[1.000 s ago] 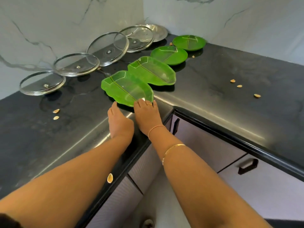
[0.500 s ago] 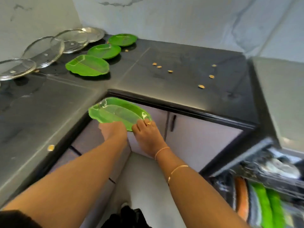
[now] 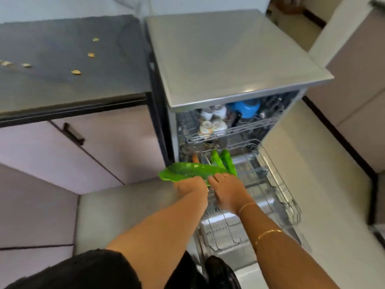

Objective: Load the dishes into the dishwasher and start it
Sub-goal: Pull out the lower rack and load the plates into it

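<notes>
- Upper left: black stone countertop [image 3: 52,84], small yellow scraps [image 3: 76,72] on it; not in play.
- Centre: green leaf-shaped plastic plate [image 3: 187,173], held nearly flat above the pulled-out wire lower rack [image 3: 279,184], just in front of two upright green plates [image 3: 226,160].
- Left hand [image 3: 192,187] and right hand [image 3: 229,193] both grip its near rim.
- Risk: grip on one edge only; tipping it upright could let it slip or knock the standing plates.

no readable text, labels, brand marks or numbers anywhere in view
</notes>
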Demonstrator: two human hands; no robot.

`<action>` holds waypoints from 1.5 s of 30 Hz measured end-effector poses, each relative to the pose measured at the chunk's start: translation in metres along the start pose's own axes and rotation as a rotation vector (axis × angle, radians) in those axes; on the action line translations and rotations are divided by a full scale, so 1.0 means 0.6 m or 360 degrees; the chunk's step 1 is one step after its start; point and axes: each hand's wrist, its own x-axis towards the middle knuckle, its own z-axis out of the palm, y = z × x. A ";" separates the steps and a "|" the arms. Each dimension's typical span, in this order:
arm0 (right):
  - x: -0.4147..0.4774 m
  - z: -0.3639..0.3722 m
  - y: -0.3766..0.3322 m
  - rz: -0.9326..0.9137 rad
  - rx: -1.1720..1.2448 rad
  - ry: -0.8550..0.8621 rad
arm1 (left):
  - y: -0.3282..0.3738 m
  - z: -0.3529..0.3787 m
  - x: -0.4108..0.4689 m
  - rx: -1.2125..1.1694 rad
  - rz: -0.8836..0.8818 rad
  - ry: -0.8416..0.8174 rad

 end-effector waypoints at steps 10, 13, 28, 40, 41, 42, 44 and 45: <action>-0.065 0.116 0.194 0.0926 0.0563 0.0050 | -0.047 0.258 0.016 0.0827 0.0700 -0.0442; -0.033 0.159 0.258 0.1251 0.0737 0.0130 | -0.046 0.334 0.074 0.1045 0.0997 -0.0643; 0.118 0.432 0.431 0.1460 0.1401 0.0276 | -0.166 0.507 0.310 0.1518 0.1688 -0.0303; 0.178 0.509 0.460 0.1652 0.1692 0.0349 | -0.188 0.539 0.377 0.1238 0.1743 -0.0161; 0.182 0.512 0.463 0.1658 0.1694 0.0327 | -0.187 0.541 0.380 0.1230 0.1734 -0.0157; 0.186 0.515 0.466 0.1673 0.1695 0.0306 | -0.187 0.542 0.382 0.1224 0.1724 -0.0160; 0.190 0.520 0.473 0.1710 0.1714 0.0285 | -0.189 0.544 0.385 0.1214 0.1715 -0.0183; 0.191 0.523 0.477 0.1725 0.1716 0.0273 | -0.190 0.545 0.386 0.1218 0.1720 -0.0199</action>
